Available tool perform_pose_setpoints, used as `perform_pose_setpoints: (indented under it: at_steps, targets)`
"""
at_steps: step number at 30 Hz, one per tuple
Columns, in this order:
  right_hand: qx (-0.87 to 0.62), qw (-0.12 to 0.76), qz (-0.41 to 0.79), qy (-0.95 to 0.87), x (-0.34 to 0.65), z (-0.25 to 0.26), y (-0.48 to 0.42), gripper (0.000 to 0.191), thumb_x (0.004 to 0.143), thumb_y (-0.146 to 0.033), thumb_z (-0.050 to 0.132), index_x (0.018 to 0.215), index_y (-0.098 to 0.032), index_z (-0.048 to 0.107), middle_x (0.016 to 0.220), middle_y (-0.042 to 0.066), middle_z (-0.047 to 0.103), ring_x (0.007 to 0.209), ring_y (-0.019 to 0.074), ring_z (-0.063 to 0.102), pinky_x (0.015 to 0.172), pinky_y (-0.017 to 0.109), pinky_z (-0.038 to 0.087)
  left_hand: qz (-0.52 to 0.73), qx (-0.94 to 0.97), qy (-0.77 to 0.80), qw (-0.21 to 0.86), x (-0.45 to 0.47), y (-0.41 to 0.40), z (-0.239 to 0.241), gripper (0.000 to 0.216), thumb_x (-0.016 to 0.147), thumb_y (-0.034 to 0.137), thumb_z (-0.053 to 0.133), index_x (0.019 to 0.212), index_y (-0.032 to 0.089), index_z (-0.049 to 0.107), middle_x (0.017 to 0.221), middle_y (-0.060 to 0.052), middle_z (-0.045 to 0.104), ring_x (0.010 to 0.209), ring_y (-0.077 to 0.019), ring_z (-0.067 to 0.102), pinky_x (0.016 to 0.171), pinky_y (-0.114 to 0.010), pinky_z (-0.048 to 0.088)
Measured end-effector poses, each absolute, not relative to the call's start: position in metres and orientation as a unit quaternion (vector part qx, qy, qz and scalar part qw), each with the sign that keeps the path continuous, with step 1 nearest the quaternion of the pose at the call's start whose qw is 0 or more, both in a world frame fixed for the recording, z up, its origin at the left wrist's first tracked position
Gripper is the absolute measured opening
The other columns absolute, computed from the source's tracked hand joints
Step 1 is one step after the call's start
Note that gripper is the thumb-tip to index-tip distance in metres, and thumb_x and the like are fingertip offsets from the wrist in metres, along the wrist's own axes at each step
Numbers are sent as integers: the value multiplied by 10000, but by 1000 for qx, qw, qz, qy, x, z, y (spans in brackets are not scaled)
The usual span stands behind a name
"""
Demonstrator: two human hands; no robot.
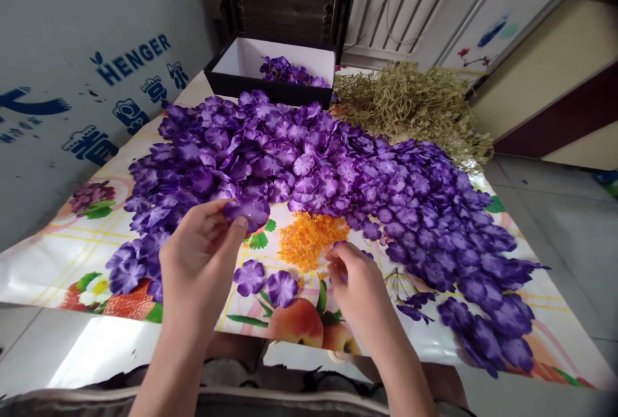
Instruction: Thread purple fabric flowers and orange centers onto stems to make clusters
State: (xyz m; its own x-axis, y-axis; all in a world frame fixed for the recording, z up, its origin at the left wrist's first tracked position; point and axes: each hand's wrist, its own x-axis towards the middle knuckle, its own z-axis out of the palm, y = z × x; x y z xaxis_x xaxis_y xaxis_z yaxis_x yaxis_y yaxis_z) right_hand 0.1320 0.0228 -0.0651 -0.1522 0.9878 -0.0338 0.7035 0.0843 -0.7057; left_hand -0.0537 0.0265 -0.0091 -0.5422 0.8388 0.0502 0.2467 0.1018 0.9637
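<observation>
In my left hand point(203, 243), thumb and fingers pinch a purple artificial flower petal piece point(250, 212), raised in front of the large pile of purple petals point(299, 159). My right hand point(355, 275) is at the right edge of a small heap of orange stamens point(309, 240). Its fingers are curled together, and what they hold, if anything, is hidden. Two loose purple petals, one of them a flat blossom point(282, 288), lie on the cloth between my hands. Right of my right hand is a thin green stem cluster point(400, 285) with purple petals at its end.
A fruit-patterned tablecloth point(91, 237) covers the table. At the back stands a black box point(270, 87) with a white inside, holding some purple flowers point(290, 73). Beside it lies a bundle of dry green stems point(410, 101). A printed white panel point(96, 18) borders the left side.
</observation>
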Motion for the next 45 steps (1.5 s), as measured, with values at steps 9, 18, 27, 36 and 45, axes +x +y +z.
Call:
perform_pose_setpoints:
  at_steps: [9,18,27,36,45]
  targets:
    - [-612,74,251,-746,127,-66,20,237,762,23,482,720,-185,587,711,80,657,654,229,628,555,301,343,533,427,668,296,-45,26,-17,217,762,190,682,971,186,626,740,17,648,688,-122,622,602,-204,494]
    - [-596,73,263,-756,120,-62,18,162,770,-30,518,815,-176,571,804,92,653,764,250,626,654,331,424,520,457,658,296,-44,24,-18,202,787,174,658,984,189,613,760,25,636,717,-115,626,653,-195,510]
    - [-567,161,337,-734,131,-62,21,174,850,-53,439,788,-195,516,798,59,650,747,192,616,679,308,469,514,466,659,292,-45,24,-17,208,784,189,659,986,182,612,745,20,641,698,-126,630,624,-206,509]
    - [-491,339,601,-532,142,-50,16,114,892,-266,526,902,-198,617,646,-26,542,626,139,537,577,250,419,517,460,649,317,-42,22,-15,221,778,191,663,989,173,600,753,13,630,723,-131,628,650,-214,509]
    - [-433,450,674,-395,143,-46,13,120,822,-291,658,893,-201,694,652,-6,625,637,155,591,606,287,437,482,496,633,348,-31,19,-19,232,819,210,627,1044,171,583,794,-7,629,722,-148,624,644,-247,491]
